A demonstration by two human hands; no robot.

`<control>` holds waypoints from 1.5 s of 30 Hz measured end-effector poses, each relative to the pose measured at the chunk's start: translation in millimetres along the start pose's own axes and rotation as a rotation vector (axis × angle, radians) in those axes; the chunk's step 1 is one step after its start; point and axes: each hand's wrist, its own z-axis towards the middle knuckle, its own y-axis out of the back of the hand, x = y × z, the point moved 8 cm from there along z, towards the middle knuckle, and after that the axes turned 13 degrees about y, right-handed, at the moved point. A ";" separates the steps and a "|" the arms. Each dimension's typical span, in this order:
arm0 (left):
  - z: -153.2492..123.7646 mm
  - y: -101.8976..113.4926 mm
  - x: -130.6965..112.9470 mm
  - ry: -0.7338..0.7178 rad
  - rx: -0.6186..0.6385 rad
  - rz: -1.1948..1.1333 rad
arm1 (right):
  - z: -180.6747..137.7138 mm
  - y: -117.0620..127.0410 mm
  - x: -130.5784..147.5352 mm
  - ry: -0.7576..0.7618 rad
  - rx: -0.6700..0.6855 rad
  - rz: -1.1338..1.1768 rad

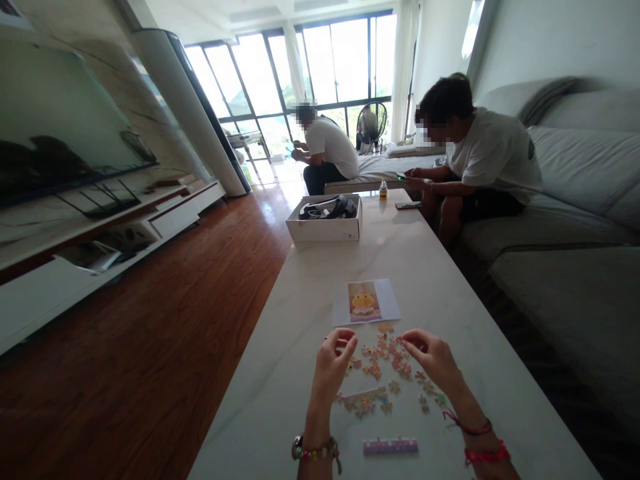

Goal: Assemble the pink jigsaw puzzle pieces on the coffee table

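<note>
My left hand [334,359] hovers at the left edge of a pile of loose jigsaw pieces [374,367], its fingers loosely curled, with nothing visible in them. On the pile's right side, my right hand [434,357] pinches a small pinkish jigsaw piece [399,340], partly hidden by the fingertips. Nearer to me lies a narrow joined strip of pieces [364,395], with more loose pieces just below it. A separate purple strip with white dots [390,447] lies closest to me. Beyond the pile is a picture sheet [364,302] showing a yellow figure.
The long white table [280,373] carries an open white box [324,231] holding a dark device with cables. A small bottle [383,190] and a phone [409,205] are farther back. One person [480,153] sits on the sofa at right, another [327,150] near the windows.
</note>
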 end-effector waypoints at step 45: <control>-38.5 -7.4 60.4 0.068 0.086 0.166 | -45.1 -14.2 -7.7 -0.074 0.094 -0.011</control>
